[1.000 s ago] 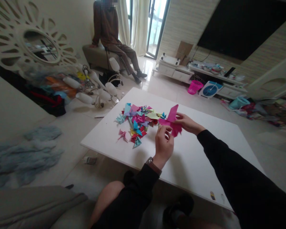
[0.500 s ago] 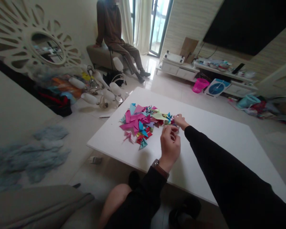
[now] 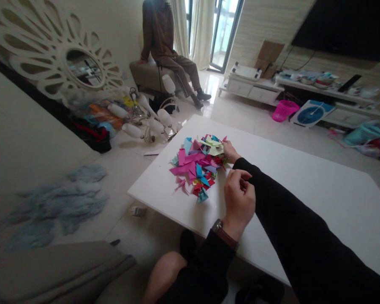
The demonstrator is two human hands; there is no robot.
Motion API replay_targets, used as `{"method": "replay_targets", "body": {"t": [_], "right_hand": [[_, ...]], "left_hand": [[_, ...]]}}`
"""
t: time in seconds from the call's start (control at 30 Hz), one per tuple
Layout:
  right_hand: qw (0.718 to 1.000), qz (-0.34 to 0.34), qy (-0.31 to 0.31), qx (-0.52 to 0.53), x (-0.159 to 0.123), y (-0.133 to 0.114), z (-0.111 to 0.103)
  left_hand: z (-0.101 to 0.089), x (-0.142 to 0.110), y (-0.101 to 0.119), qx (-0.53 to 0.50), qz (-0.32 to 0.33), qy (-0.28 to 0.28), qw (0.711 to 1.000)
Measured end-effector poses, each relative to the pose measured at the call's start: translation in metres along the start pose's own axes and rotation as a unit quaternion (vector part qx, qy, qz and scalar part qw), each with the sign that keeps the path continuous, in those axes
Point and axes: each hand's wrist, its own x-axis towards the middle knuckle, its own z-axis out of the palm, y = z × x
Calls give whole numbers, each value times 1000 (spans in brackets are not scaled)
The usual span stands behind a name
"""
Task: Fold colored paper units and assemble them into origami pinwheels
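A heap of colourful folded paper cranes [image 3: 190, 162], in pink, blue, red, pale green and other colours, lies on the white table [image 3: 291, 169] towards its left end. My right hand [image 3: 230, 151] reaches to the heap's far right side and touches the cranes there. Its fingers are mostly hidden behind the paper, so their grip does not show. Nearer to me, my left hand [image 3: 239, 196] hovers over the table to the right of the heap, fingers curled in, with nothing visible in them. A wristwatch with a brown strap is on that wrist.
Beyond the table a person [image 3: 164, 46] sits on a bench. A lamp with several white shades [image 3: 155, 124] lies on the floor to the left. A pink basket [image 3: 285, 110] and a blue fan [image 3: 310, 113] stand by the TV cabinet.
My right hand has pushed in against the heap's right side, and the cranes there now sit closer together. My left hand stays curled near the heap. The view has shifted left.
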Motion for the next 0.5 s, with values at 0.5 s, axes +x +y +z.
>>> {"method": "replay_targets", "body": {"t": [0.5], "right_hand": [[994,-7,-19,-110,-302,32,-157]], "left_hand": [[44,-39,-18,104,-22,-167,980]]}}
